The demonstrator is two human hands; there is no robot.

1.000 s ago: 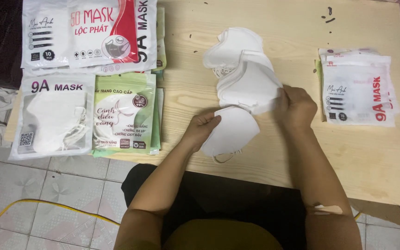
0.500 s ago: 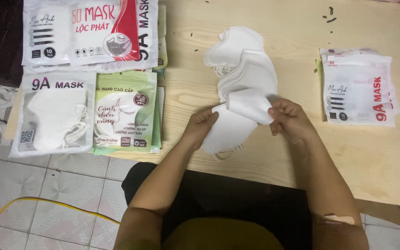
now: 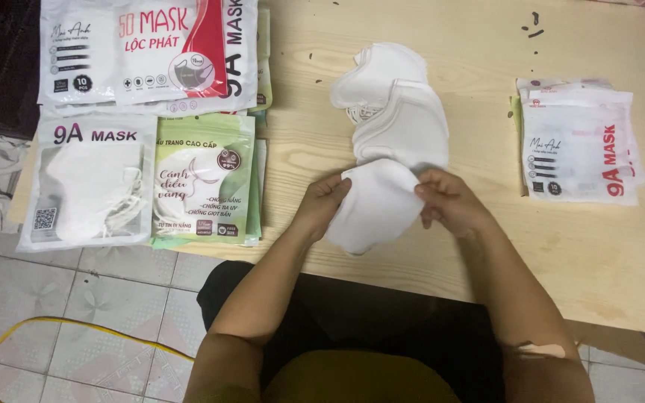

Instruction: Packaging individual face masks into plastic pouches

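Left hand (image 3: 324, 201) pinching left edge of white mask (image 3: 375, 205); right hand (image 3: 446, 200) pinching right edge. Mask at table (image 3: 487, 246) near edge, just at 6 o'clock of loose mask pile (image 3: 393, 104), touching it. Sealed packs stack (image 3: 580, 142) at 3 o'clock, well apart. Green pack (image 3: 203, 179) at 9 o'clock.

You have a white face mask (image 3: 375, 205) pinched at both side edges, folded flat and hanging over the near edge of the wooden table. Just beyond it, touching its top, white masks lie in an overlapping stack (image 3: 393, 104); how many you can't quite tell.
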